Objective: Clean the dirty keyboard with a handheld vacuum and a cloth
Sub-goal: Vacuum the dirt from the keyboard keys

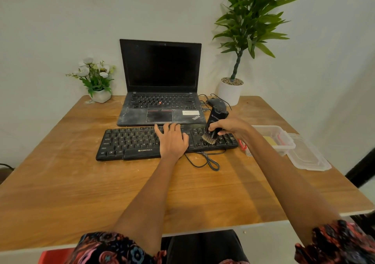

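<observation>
1. Fingers of the right hand are curled round the body of a black handheld vacuum with a tan brush nozzle; fingers of the left hand lie straight and slightly spread, pressing flat on the keys.
2. Both hands work on a black, dusty, rectangular plastic keyboard, which lies on a brown wooden table, just in front of an open black laptop.
3. Its long axis runs left to right, tilted slightly so the right end sits farther away; the key tops face up and the space bar edge faces the person.
4. Bristles of the nozzle touch the keys near the right end.
5. To do this step well, I judge the left hand should hold the keyboard steady while the brush travels slowly along each row, bristles lightly in the gaps.
6. Right of the keyboard stands a clear plastic box with its lid beside it; no cloth is clearly visible.
7. Two potted plants stand at the back corners.
</observation>
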